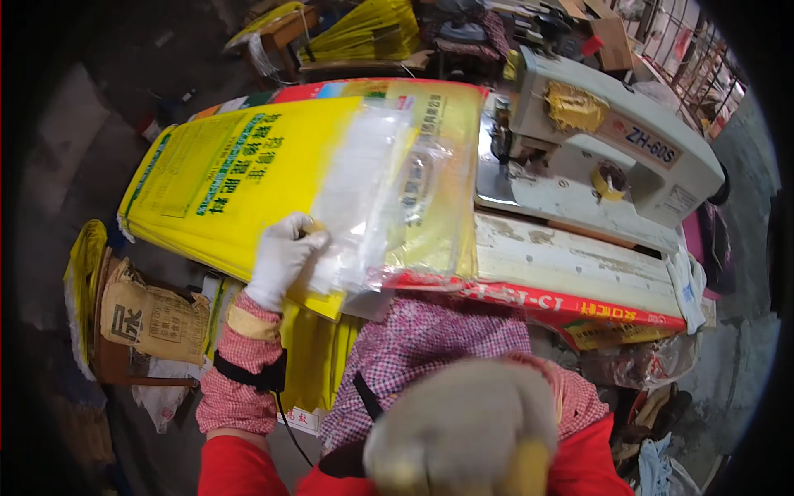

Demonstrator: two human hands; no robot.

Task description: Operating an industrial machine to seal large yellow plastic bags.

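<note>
Yellow woven sack (pixel 248 178): left hand (pixel 281 258) pinches its clear liner (pixel 364 194); keep that edge flat. Right hand (pixel 463 430) blurred, grip unclear.

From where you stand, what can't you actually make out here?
- Right hand: close to the head camera, blurred; its grip and the yellowish thing in it are unclear.
- Sewing machine needle: in shadow, too small.
- Yellow sack underside: hidden beneath the left hand and clear liner.

White cotton gloves, red-and-white checked sleeve covers over red sleeves, black strap at the left wrist.
</note>
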